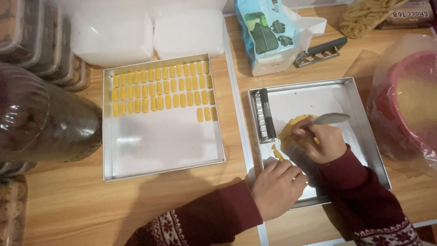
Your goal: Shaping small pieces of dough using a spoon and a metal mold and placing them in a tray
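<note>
Looking down from the head camera, the view takes in a light wooden tabletop [68, 205] with a pale strip running down its middle. At lower centre the left hand [277, 187], in a dark red patterned sleeve, rests on the near rim of a shallow metal tray [364, 118], fingers curled together and pressing a sheet of clear film flat; it pinches nothing that shows. Just above it the right hand [321, 141] closes its fingers around the handle of a butter knife [330, 118], whose blade points to the upper right, and works over a flat slab of yellow dough [291, 127] lying in the middle-left of that tray. A ridged metal cutter with a dark handle [265, 114] lies along the tray's left wall. Left of centre sits a second baking tray [164, 146], its upper part filled with neat rows of small yellow dough pieces [159, 89]. The upper left holds white plastic tubs [150, 36] and stacked clear containers [36, 41], with a large dark jar [45, 123] at the left edge. A blue tissue pack [268, 32] stands at top centre, and a pink bowl in plastic [409, 100] fills the right edge.
</note>
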